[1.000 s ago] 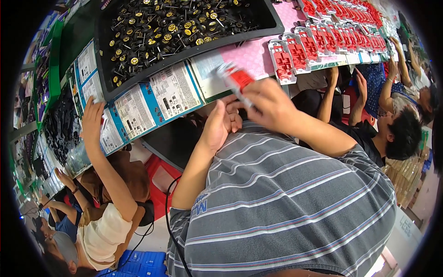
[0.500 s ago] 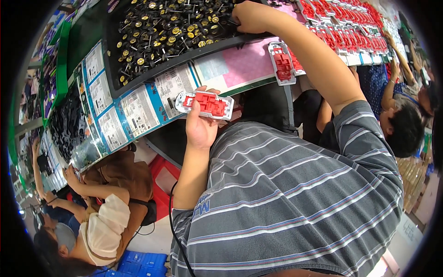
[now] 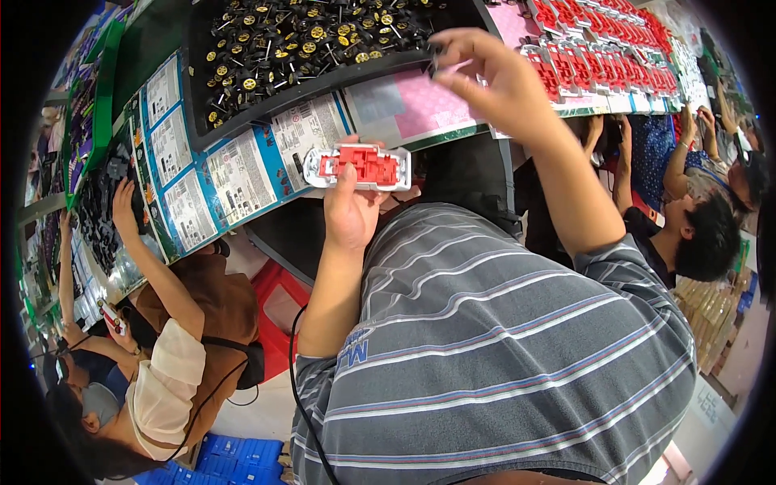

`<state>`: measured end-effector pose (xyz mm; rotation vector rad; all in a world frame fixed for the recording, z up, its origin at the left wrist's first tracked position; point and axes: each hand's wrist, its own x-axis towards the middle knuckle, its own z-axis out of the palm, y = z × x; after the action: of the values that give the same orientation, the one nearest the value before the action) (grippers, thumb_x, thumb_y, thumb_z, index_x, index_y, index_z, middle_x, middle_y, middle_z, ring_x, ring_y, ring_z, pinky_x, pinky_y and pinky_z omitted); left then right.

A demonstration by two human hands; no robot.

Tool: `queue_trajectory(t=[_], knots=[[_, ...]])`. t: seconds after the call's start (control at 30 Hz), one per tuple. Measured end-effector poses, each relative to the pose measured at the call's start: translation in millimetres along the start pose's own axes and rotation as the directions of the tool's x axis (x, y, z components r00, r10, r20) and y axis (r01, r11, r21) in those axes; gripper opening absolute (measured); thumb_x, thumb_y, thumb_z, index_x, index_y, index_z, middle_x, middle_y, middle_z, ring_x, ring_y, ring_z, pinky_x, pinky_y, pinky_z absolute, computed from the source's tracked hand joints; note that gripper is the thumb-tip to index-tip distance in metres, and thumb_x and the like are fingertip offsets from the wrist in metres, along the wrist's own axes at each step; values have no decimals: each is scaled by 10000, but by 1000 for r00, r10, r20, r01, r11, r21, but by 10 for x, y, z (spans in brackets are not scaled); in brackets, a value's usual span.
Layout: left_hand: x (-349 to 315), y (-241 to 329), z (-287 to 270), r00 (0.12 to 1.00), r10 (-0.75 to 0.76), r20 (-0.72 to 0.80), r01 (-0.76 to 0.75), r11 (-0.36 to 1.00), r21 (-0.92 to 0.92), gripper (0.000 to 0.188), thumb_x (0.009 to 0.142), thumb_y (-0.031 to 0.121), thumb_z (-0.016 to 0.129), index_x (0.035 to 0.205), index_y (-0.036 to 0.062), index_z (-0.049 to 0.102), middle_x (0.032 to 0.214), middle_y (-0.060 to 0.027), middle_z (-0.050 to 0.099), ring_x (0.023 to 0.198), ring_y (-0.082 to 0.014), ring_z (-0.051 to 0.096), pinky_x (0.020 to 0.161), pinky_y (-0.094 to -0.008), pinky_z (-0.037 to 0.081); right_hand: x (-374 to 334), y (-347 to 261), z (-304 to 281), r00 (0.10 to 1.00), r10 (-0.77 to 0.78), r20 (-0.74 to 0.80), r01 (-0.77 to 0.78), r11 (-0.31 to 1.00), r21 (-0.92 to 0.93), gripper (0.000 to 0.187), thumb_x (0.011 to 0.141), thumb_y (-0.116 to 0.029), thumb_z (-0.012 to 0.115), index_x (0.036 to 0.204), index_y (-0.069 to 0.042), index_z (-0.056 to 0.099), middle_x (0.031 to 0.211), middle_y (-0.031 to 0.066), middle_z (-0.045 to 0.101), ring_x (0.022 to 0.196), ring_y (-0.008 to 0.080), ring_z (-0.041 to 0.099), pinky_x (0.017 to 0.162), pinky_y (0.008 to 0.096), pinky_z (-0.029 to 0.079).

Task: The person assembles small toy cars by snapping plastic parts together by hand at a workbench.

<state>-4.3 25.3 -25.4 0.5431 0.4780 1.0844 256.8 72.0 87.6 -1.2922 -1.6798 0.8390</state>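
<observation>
My left hand (image 3: 351,217) is closed around a toy car body (image 3: 377,170), a white shell with a red inner part facing up. The thumb presses on the red part. My right hand (image 3: 503,85) is raised beside the right end of a black tray (image 3: 327,95). Between its thumb and fingers is a small dark wheel axle (image 3: 436,61), partly blurred. Many axles with black wheels and yellow hubs (image 3: 309,47) lie heaped in the tray.
Rows of red and white car bodies (image 3: 598,69) stand on the table at the right. Printed sheets (image 3: 234,190) cover the near table edge. Black parts (image 3: 109,210) are piled at the left, where a co-worker's hand (image 3: 123,206) reaches. Other people sit at the right.
My right hand has come out of the tray toward me, a wheel axle in its fingers. The car body in my left hand has turned slightly. The co-worker at left has reached onto the black parts.
</observation>
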Motion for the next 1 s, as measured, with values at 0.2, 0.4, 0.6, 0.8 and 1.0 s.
queue_trajectory(t=[0.2, 0.4, 0.6, 0.8, 1.0], knots=[[4, 63, 289, 990, 136, 28, -139, 980, 146, 697, 971, 459, 627, 1498, 109, 333, 1390, -159, 525, 1167, -261, 595, 812, -329, 539, -608, -246, 385, 994, -72, 81, 70, 997, 19, 436, 793, -52, 837, 1135, -24, 569, 1255, 117, 634, 1036, 185, 610, 910, 327, 506], [-136, 28, 295, 975, 167, 146, -195, 958, 209, 705, 966, 401, 659, 1492, 75, 321, 1403, -173, 502, 1225, -269, 568, 939, -377, 531, -738, -326, 570, 973, -219, 77, 227, 966, -127, 492, 714, -106, 852, 1133, -33, 607, 1155, 111, 664, 1035, 327, 623, 885, 395, 527], [-329, -47, 326, 976, 184, 115, -201, 967, 159, 647, 979, 327, 648, 1476, 65, 328, 1397, -181, 503, 1281, -285, 539, 1044, -432, 497, -808, -321, 605, 960, -223, 170, 254, 949, -189, 513, 705, -97, 844, 1158, -30, 615, 1131, 126, 665, 1048, 340, 622, 907, 411, 520], [-380, -129, 291, 958, 255, 134, -277, 943, 182, 666, 968, 330, 663, 1476, 62, 325, 1396, -181, 498, 1275, -294, 541, 1032, -440, 511, -828, -370, 570, 946, -226, 232, 271, 945, -186, 550, 688, -94, 868, 1182, -30, 634, 1206, 125, 679, 1122, 328, 630, 978, 406, 512], [-368, -112, 322, 957, 261, 126, -286, 923, 256, 729, 941, 389, 691, 1472, 50, 322, 1389, -184, 501, 1271, -288, 539, 1031, -440, 516, -810, -322, 542, 944, -260, 205, 298, 936, -186, 519, 708, -131, 847, 1173, -29, 641, 1106, 133, 668, 1041, 335, 615, 906, 413, 511]])
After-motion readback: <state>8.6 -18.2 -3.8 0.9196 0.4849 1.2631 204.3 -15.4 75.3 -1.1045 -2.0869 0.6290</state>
